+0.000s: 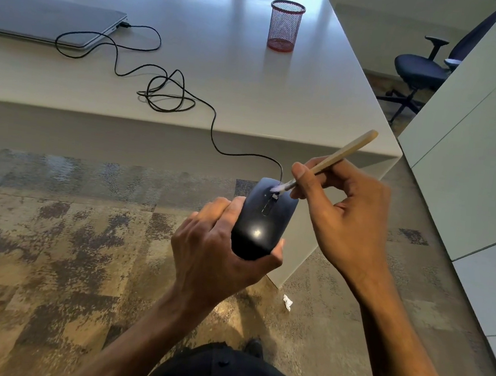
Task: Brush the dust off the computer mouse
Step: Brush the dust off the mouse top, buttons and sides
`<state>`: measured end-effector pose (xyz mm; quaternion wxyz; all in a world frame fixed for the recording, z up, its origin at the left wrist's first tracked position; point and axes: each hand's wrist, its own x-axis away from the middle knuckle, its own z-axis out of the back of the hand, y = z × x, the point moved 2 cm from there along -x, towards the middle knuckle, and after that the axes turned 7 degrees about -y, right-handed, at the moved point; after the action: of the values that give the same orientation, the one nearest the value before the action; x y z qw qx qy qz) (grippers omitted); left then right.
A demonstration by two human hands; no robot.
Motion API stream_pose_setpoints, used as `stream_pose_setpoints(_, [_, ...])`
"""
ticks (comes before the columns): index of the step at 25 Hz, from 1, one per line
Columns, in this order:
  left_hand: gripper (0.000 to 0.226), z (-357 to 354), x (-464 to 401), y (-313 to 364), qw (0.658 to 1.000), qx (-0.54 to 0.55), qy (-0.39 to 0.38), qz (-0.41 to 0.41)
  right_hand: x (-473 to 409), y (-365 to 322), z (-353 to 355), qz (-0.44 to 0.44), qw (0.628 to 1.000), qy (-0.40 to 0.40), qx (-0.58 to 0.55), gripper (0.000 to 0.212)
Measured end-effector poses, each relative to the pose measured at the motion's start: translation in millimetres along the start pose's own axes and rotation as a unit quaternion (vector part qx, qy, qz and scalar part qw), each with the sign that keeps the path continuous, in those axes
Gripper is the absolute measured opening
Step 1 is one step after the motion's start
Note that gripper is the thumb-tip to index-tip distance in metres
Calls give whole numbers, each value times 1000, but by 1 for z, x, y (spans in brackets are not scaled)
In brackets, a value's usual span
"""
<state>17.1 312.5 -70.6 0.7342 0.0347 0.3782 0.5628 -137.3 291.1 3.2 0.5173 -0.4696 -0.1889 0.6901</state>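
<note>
A black wired computer mouse (263, 219) is held in the air over the floor, in front of the desk edge. My left hand (214, 245) grips it from the left and underneath, with the thumb tip at its right rear. My right hand (349, 214) pinches a small brush (330, 162) with a pale wooden handle. The white bristles touch the front of the mouse just ahead of the scroll wheel. The mouse's black cable (165, 90) runs up over the desk in loops to a closed laptop (51, 19).
The white desk (249, 92) carries the grey laptop at far left and a red mesh pen cup (285, 26). A white cabinet (469, 147) stands on the right, with a dark office chair (419, 71) behind it. A paper scrap (287, 301) lies on the patterned carpet.
</note>
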Motion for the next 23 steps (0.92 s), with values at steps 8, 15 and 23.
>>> stream_pose_setpoints(8, [72, 1, 0, -1, 1000, -1, 10, -8, -3, 8, -3, -11, 999, 33, 6, 8])
stream_pose_setpoints(15, [73, -1, 1, -3, 1000, 1, 9, -2, 2, 7, -4, -11, 999, 10, -29, 10])
stream_pose_setpoints(23, [71, -1, 1, -5, 1000, -1, 9, 5, 2, 14, -8, -13, 999, 36, -25, 8])
